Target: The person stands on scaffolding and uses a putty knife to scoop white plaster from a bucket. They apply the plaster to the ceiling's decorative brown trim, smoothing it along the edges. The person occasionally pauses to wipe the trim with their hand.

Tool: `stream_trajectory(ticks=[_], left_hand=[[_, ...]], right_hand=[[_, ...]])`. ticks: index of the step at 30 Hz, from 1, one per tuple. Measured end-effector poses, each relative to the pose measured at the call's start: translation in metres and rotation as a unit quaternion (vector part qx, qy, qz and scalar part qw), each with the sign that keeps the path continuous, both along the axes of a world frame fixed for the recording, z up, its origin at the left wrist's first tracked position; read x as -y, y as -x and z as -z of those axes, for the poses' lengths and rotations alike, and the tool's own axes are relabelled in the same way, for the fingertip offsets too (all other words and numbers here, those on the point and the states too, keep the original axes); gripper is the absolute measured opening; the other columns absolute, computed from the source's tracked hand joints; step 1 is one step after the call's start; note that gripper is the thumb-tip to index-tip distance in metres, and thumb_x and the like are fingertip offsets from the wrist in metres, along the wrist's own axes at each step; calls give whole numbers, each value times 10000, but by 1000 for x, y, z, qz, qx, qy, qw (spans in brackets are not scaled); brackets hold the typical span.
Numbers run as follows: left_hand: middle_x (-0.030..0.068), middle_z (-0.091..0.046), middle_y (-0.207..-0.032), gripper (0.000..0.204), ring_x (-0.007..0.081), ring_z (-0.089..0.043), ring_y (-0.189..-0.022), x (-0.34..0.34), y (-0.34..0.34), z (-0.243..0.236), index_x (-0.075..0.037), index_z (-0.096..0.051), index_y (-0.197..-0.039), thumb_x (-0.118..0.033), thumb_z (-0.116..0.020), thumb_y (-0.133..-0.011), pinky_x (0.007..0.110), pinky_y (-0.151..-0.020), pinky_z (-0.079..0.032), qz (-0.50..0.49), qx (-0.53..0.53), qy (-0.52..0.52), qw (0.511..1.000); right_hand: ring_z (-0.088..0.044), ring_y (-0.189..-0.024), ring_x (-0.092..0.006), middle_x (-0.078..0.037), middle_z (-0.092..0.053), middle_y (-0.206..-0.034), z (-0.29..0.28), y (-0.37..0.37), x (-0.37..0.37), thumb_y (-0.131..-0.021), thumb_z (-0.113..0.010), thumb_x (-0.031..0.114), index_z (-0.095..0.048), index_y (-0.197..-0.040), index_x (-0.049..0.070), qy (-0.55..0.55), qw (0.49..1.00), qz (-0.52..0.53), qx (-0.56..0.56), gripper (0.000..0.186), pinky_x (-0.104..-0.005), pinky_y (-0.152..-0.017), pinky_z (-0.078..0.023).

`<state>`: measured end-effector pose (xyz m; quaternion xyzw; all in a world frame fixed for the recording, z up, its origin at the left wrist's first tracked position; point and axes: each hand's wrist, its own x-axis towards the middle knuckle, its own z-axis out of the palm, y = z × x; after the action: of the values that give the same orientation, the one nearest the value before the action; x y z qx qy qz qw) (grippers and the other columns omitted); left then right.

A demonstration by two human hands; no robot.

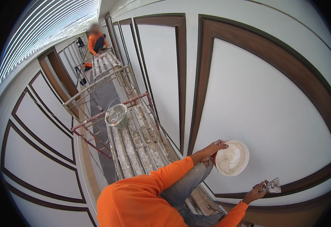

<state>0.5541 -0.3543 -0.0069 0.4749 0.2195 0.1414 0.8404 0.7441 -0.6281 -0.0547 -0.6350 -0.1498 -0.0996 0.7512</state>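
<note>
Left hand (211, 149) grips the rim of a round white tub of filler (231, 158), likely light, rigid, messy; rim is the sound hold | Right hand (257, 192) closed on a putty knife (272, 185), stiff blade, just below the tub | Both held before the white wall panel (263, 98), beyond the scaffold planks' (139, 143) right edge.

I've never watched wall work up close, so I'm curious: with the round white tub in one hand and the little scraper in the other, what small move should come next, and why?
Probably dip the scraper into the tub. The left hand holds the tub open side up with white filler inside, and the right hand holds the scraper just below and beside it, off the white wall panel, so loading it looks like the short, natural step.
</note>
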Motion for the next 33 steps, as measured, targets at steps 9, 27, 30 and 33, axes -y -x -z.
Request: stream_trajectory(ticks=[9, 27, 30, 33], left_hand=[[164, -528, -1364, 698, 260, -523, -1290, -6, -6, 8, -7, -428, -1461, -417, -680, -955, 421, -1085, -454, 21, 24, 7, 999], [163, -572, -1302, 744, 267, -591, -1166, 4, 0, 16, -40, -478, -1404, -590, -656, -936, 417, -975, -515, 18, -14, -18, 1000], [216, -542, -1368, 896, 299, -586, -1184, 8, 12, -14, -1, -354, -1511, -598, -673, -924, 429, -945, -532, 37, -74, -121, 989], [258, -508, -1421, 998, 304, -590, -1208, -13, 43, -16, 31, -240, -1567, -544, -723, -910, 422, -910, -557, 4, -116, -254, 960]], right_hand=[[-334, -469, -24, -1, -514, -823, 19, 0, -12, -1059, -569, 240, -584, -1234, 9, 49, 982, -173, -53, 291, -209, -424, -274], [-429, -358, -107, -58, -605, -717, 14, 40, -40, -1014, -599, 357, -565, -1211, -8, 49, 886, -361, -285, 416, -242, -303, -274], [-437, -375, -98, -45, -595, -694, 17, 34, -39, -989, -599, 414, -598, -1097, 1, 22, 890, -347, -295, 427, -236, -304, -264], [-380, -368, -72, 8, -604, -686, 9, 41, -40, -953, -543, 597, -609, -1059, 119, 17, 872, -352, -338, 494, -207, -319, -236]])
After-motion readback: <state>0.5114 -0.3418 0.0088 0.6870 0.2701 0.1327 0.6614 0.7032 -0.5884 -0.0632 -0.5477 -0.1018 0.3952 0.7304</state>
